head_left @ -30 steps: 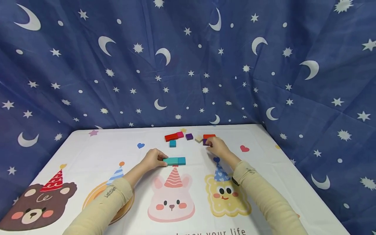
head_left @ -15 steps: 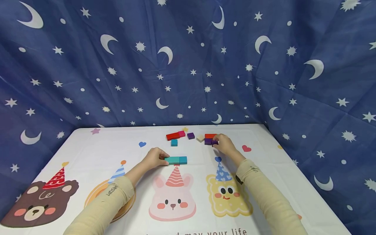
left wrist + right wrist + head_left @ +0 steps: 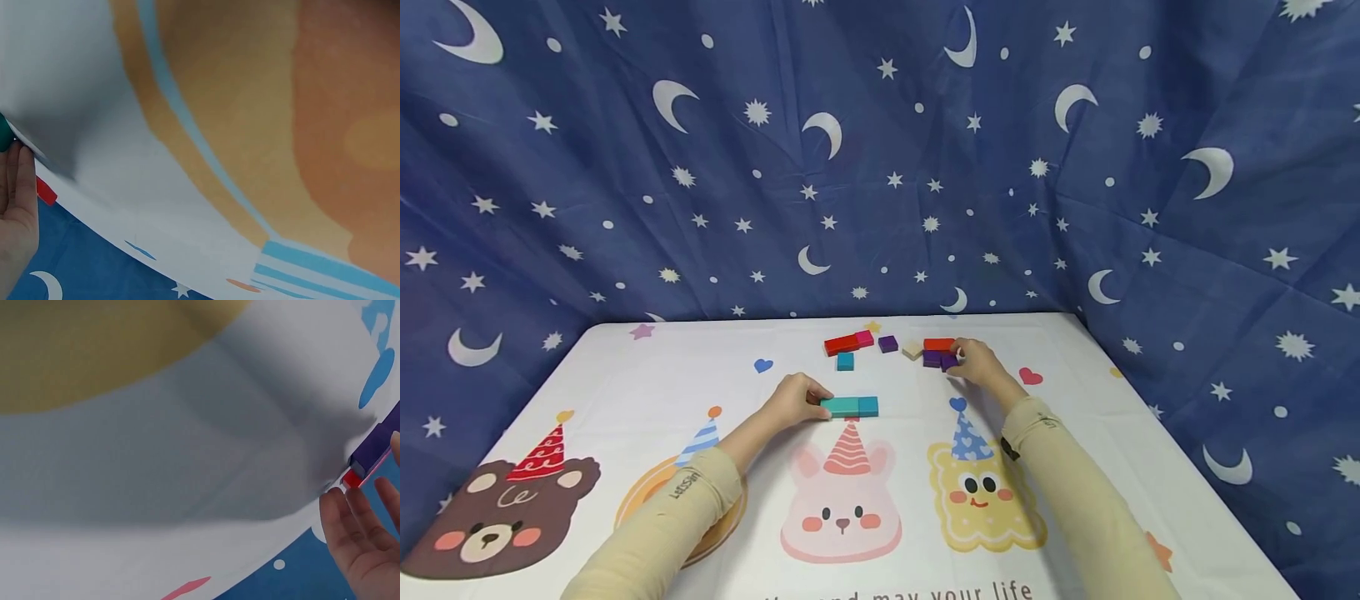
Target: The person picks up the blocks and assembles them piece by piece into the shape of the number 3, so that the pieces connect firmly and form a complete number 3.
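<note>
In the head view my left hand point(image 3: 792, 402) pinches the left end of a teal block point(image 3: 841, 407), thumb in front and fingers behind. A blue block point(image 3: 868, 407) lies end to end with it. The left wrist view shows only its fingers point(image 3: 24, 178) by a green corner. My right hand point(image 3: 977, 363) is beside a small purple block point(image 3: 950, 363), fingers loosely spread in the right wrist view and not wrapped round it. Another purple block point(image 3: 932, 359) lies against that one's left. An orange-red block point(image 3: 938, 344) is just behind them.
Farther back lie a red block point(image 3: 841, 344), a pink block point(image 3: 864, 338), a blue block point(image 3: 846, 362), a purple block point(image 3: 888, 343) and a beige block point(image 3: 912, 351). A printed white cloth covers the table point(image 3: 730, 467); a blue starry curtain point(image 3: 880, 167) hangs behind its far edge.
My right hand has moved slightly right, uncovering two purple blocks that it had partly hidden. My left hand keeps its place at the teal block. The head view has shifted a little.
</note>
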Tool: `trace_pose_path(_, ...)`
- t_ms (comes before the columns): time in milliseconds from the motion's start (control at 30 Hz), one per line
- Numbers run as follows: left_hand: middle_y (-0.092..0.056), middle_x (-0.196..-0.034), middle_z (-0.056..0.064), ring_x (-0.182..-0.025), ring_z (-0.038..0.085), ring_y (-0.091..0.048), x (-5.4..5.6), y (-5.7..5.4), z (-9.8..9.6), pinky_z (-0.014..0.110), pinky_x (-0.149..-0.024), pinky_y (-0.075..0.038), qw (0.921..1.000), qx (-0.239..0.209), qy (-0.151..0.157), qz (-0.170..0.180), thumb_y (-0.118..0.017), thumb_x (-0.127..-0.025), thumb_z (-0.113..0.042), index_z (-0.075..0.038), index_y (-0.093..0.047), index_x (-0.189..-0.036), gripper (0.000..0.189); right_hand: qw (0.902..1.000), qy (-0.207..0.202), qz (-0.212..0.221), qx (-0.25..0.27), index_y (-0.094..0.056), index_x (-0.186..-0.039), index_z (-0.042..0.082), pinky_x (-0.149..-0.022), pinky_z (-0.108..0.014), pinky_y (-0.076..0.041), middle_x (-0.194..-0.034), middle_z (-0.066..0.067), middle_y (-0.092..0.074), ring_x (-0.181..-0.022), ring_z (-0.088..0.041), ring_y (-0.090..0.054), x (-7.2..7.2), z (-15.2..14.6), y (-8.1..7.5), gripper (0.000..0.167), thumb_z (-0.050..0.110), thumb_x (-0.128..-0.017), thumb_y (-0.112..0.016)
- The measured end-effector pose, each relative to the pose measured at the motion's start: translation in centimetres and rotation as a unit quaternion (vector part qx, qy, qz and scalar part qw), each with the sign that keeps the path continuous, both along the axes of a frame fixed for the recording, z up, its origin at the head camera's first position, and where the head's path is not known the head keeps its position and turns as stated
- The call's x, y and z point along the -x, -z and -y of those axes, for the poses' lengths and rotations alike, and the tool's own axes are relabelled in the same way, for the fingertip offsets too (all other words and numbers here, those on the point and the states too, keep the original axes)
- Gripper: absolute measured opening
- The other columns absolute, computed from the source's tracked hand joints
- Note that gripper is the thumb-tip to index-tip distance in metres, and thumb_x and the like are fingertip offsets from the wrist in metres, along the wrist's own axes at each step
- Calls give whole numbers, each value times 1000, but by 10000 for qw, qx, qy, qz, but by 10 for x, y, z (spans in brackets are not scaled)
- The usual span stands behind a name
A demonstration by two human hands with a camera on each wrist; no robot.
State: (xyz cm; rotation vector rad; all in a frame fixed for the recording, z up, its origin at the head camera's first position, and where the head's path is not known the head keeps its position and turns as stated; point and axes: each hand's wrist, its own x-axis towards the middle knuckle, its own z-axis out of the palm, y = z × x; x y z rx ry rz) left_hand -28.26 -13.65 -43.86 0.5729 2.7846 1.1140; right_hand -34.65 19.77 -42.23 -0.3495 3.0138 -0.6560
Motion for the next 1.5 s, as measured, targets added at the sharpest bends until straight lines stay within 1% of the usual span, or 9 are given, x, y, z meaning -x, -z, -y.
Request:
trace_pose_path(100, -74, -90, 11, -73, 12, -66, 0, -1, 2, 26, -69, -55, 9999, 19, 100, -58, -81, -72, -17, -1, -74, -97, 30, 9999, 73, 142, -20, -57, -112, -6, -88, -44, -48, -106, -24, -62, -92, -32, -57, 2, 1, 1, 40, 11, -80, -72)
trace_pose_path(433, -72, -95, 16, -78, 18, -67, -5, -6, -5, 29, -72, -56, 9995, 209, -226, 56, -79, -73, -7, 4, -72, -99, 29, 9997, 94, 223, -38, -56, -112, -8, -80, -39, -50, -94, -21, -64, -81, -27, -56, 6, 1, 7, 41, 6, -77, -73)
trace_pose_path(667, -72, -96, 16, -79, 18, -67, -4, -5, -5, 29, -74, -56, 9991, 234, -337, 94, -79, -73, -7, 3, -72, -99, 29, 9997, -167, -46, -147, -60, -111, -2, -71, -35, -48, -88, -14, -64, -76, -23, -56, 49, -17, 46, 45, 11, -73, -79)
trace_pose_path(767, -72, -96, 16, -79, 18, -67, -4, -5, -6, 29, -74, -56, 9992, 227, -331, 71, -79, -73, -7, 3, -72, -99, 29, 9997, -161, -41, -189, -60, -112, -4, -74, -37, -49, -90, -17, -64, -78, -26, -57, 40, -14, 38, 42, 7, -75, -76)
trace_pose_path(833, -73, -96, 16, -79, 18, -67, -4, -4, -5, 29, -74, -56, 9992, 255, -300, 40, -79, -73, -7, 3, -72, -99, 29, 9995, -88, 6, -311, -59, -113, -7, -80, -42, -49, -94, -21, -65, -82, -29, -58, 16, -3, 14, 38, 1, -77, -71)
trace_pose_path(900, -73, -95, 15, -78, 18, -67, -5, -5, -5, 29, -74, -56, 9992, 251, -310, 53, -79, -73, -7, 3, -72, -99, 29, 9993, -96, -83, -342, -60, -111, -9, -82, -42, -49, -94, -22, -65, -82, -29, -58, 4, 1, 3, 34, -2, -79, -67)
trace_pose_path(1000, -73, -94, 15, -77, 17, -66, -4, -4, -6, 29, -72, -55, 9992, 254, -300, 30, -79, -73, -7, 3, -72, -99, 29, 9985, -170, -280, -445, -61, -108, -8, -80, -40, -49, -91, -20, -65, -80, -26, -58, 2, 1, 2, 30, -1, -80, -65)
trace_pose_path(1167, -73, -95, 15, -78, 17, -66, -4, -4, -6, 29, -73, -55, 9993, 227, -295, 49, -79, -73, -8, 2, -72, -99, 29, 9975, -201, -258, -630, -62, -107, -6, -80, -40, -49, -89, -17, -65, -80, -26, -57, 12, -3, 8, 27, 0, -81, -66)
trace_pose_path(1500, -73, -96, 15, -80, 19, -67, -4, -4, -4, 29, -75, -55, 9992, 224, -307, 122, -79, -73, -9, 2, -72, -99, 29, 9985, -113, 160, -517, -59, -111, -6, -95, -43, -47, -106, -23, -64, -97, -32, -59, 6, -3, 4, 28, 3, -85, -66)
